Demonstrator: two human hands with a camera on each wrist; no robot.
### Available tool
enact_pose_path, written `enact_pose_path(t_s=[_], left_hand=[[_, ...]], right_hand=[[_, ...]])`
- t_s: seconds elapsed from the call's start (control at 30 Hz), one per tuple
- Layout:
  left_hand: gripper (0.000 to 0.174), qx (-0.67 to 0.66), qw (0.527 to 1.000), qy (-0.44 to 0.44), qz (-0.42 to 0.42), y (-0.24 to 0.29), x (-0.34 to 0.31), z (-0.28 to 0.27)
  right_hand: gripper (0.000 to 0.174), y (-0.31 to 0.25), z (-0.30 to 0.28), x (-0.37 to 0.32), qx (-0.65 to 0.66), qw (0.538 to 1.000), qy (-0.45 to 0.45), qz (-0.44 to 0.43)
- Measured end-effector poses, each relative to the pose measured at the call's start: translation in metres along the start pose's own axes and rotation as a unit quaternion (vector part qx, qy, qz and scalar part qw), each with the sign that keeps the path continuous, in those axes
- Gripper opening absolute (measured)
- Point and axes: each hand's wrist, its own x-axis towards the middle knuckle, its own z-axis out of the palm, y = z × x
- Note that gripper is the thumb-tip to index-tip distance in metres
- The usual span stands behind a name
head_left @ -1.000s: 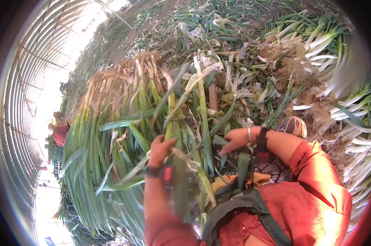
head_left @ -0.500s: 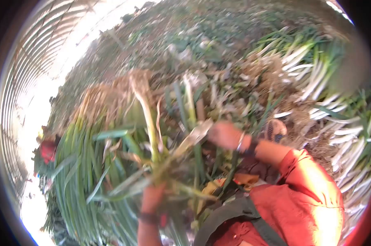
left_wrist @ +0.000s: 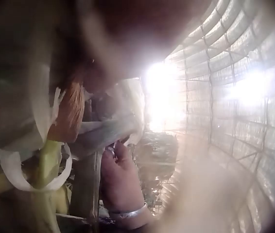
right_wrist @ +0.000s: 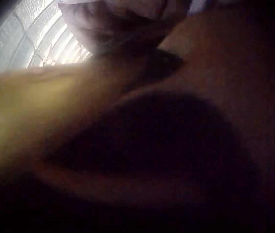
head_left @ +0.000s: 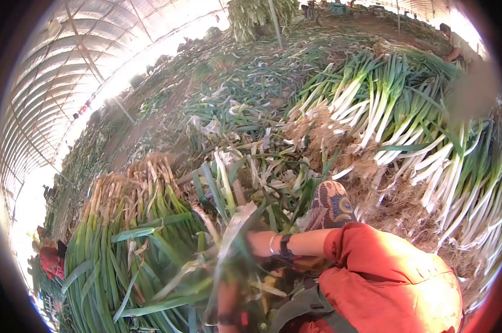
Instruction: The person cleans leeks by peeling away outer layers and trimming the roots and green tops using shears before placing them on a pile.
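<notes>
The left hand, blurred at the lower centre of the head view, grips a green onion stalk among loose leaves; its fingers look large and dark in the left wrist view. That view also shows brown roots and a yellow-green stalk. The right hand, wearing a bracelet, is just above and right of the left one, partly behind a long pale leaf. In the left wrist view the right hand pinches pale leaf material with thumb and finger. The right wrist view is mostly dark.
A pile of untrimmed onions lies at the left, roots upward. White-stemmed onions lie in rows at the right. Leaf scraps cover the ground ahead. A patterned shoe is near the right forearm.
The head view has swung so that more ground and roof show. The left hand has moved lower in view with the stalk; the right hand has come across close to it and its leaves.
</notes>
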Motion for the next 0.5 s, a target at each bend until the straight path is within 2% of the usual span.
enact_pose_path(t_s=[0.07, 0.13, 0.17, 0.2, 0.23, 0.27, 0.33, 0.37, 0.43, 0.47, 0.5], left_hand=[[0.046, -0.039, 0.999, 0.028, -0.003, 0.014, -0.003, 0.002], [0.048, -0.179, 0.975, 0.062, -0.118, 0.07, -0.013, -0.004], [0.05, -0.163, 0.979, 0.1, -0.065, 0.045, -0.003, 0.001], [0.054, -0.148, 0.979, 0.138, -0.013, -0.002, 0.015, 0.012], [0.057, -0.099, 0.981, 0.166, 0.01, -0.006, 0.018, 0.013], [0.06, -0.049, 0.979, 0.195, 0.031, -0.011, 0.021, 0.014], [0.065, 0.118, 0.965, 0.231, 0.017, 0.052, 0.003, -0.001], [0.066, 0.103, 0.975, 0.191, 0.038, 0.065, 0.0, -0.006], [0.068, 0.075, 0.988, 0.109, 0.08, 0.079, 0.001, -0.017], [0.063, 0.083, 0.994, 0.067, -0.005, 0.073, 0.011, -0.023], [0.06, 0.142, 0.989, 0.047, 0.007, 0.052, 0.02, -0.02]], right_hand=[[0.035, -0.012, -0.003, 0.008, -0.112, 0.993, 0.034, 0.005], [0.023, -0.02, -0.007, 0.013, -0.22, 0.973, 0.069, 0.008], [0.024, -0.022, -0.008, 0.013, -0.223, 0.97, 0.095, -0.007], [0.025, -0.024, -0.009, 0.013, -0.227, 0.966, 0.119, -0.022], [0.027, -0.024, -0.009, 0.011, -0.231, 0.962, 0.142, -0.038], [0.032, -0.033, -0.022, -0.001, -0.183, 0.974, 0.13, -0.011], [0.037, -0.022, -0.001, 0.015, -0.175, 0.971, 0.161, 0.016], [0.039, -0.019, 0.006, 0.021, -0.17, 0.969, 0.176, 0.029], [0.047, -0.024, -0.005, 0.016, -0.136, 0.979, 0.149, 0.037], [0.051, -0.026, -0.013, 0.013, -0.12, 0.983, 0.135, 0.041], [0.047, -0.027, -0.022, 0.01, -0.083, 0.988, 0.119, 0.059]])
